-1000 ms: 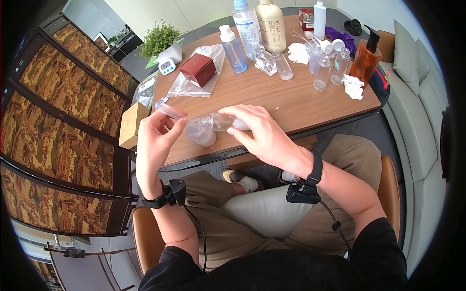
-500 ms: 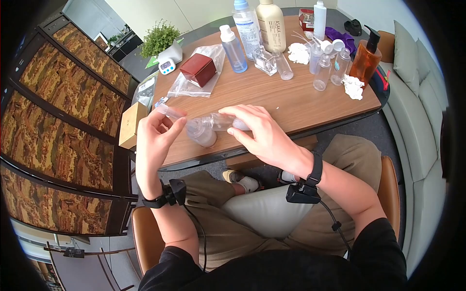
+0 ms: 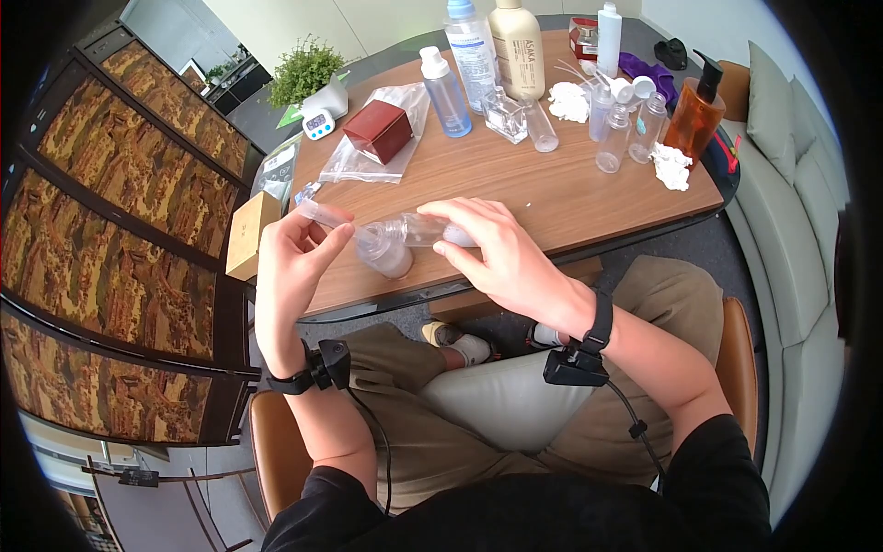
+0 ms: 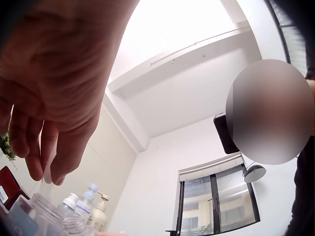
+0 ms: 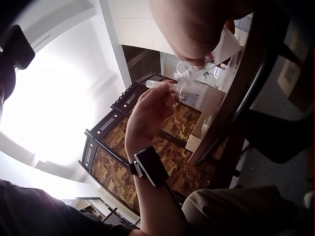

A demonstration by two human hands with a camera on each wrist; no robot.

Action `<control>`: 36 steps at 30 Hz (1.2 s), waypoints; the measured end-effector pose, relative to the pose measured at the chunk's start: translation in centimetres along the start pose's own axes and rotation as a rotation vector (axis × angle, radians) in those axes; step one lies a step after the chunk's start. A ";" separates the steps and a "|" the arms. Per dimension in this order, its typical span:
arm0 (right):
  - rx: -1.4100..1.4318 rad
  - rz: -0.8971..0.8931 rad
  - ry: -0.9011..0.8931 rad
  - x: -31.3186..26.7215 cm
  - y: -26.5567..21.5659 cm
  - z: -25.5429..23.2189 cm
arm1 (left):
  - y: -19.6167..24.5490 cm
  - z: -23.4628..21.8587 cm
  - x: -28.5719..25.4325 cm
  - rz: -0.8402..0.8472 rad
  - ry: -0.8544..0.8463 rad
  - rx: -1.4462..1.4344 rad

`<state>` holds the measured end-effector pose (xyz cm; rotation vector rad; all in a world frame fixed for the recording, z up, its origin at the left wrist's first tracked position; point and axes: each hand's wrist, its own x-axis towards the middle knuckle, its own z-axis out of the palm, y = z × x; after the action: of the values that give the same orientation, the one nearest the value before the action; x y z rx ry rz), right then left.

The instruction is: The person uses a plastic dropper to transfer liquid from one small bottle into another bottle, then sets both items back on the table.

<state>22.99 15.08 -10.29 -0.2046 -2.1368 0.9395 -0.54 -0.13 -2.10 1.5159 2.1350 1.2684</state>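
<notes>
In the head view the left hand (image 3: 299,267) pinches a clear slim tube (image 3: 322,215) over a wide clear jar (image 3: 386,255) standing near the table's front edge. The right hand (image 3: 506,258) holds a small clear bottle (image 3: 420,230) tipped on its side, its neck at the jar's mouth. The right wrist view shows the left hand (image 5: 147,115) with the tube (image 5: 156,84) between its fingertips, beside the jar (image 5: 197,94). Whether liquid flows from the bottle cannot be told.
Pump bottles (image 3: 517,51), small clear bottles (image 3: 612,143), crumpled tissue (image 3: 671,166) and an amber bottle (image 3: 692,120) stand at the back and right. A red box (image 3: 378,132) lies on a plastic bag; a cardboard box (image 3: 248,237) is at the left edge.
</notes>
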 end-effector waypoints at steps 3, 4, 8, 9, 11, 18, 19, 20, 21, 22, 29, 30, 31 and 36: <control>-0.011 -0.026 0.019 0.0 0.1 0.2 | 0.2 0.1 -0.1 -0.004 0.019 -0.017; -0.020 -0.057 0.040 0.1 0.2 0.2 | 0.3 0.1 -0.1 -0.003 0.020 -0.018; -0.027 -0.057 0.033 0.1 0.4 0.3 | 0.7 -0.5 -0.5 0.022 0.157 -0.113; -0.032 -0.060 0.035 0.0 0.5 0.3 | 0.8 -0.8 -0.6 0.043 0.210 -0.175; -0.036 -0.061 0.040 -0.1 0.5 0.4 | 1.0 -1.9 -1.1 0.081 0.257 -0.184; -0.014 -0.009 0.005 -0.1 0.3 0.1 | 1.4 -1.5 -1.1 0.208 0.381 -0.274; -0.008 0.005 -0.007 0.0 0.3 0.1 | 1.6 -1.2 -1.0 0.213 0.363 -0.272; -0.007 0.005 -0.009 0.0 0.2 0.1 | 1.4 -0.9 -0.8 0.207 0.338 -0.239; -0.012 0.006 -0.010 0.0 0.2 0.1 | 1.3 -0.8 -0.8 0.183 0.315 -0.263; -0.017 0.008 -0.010 0.0 0.2 0.0 | 1.2 -0.7 -0.7 0.160 0.290 -0.288; -0.054 -0.090 0.078 -0.2 0.6 0.5 | 1.0 -0.3 -0.4 0.173 0.269 -0.297; -0.053 -0.088 0.074 -0.2 0.6 0.5 | 1.0 -0.3 -0.5 0.165 0.265 -0.302; -0.053 -0.086 0.070 -0.2 0.6 0.5 | 1.0 -0.3 -0.5 0.157 0.262 -0.308; -0.066 -0.084 0.063 -0.2 0.7 0.5 | 0.9 -0.2 -0.4 0.157 0.256 -0.298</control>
<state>22.72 15.20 -11.06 -0.1734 -2.1035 0.8047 0.04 -0.48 -1.42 1.4823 1.8819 1.8306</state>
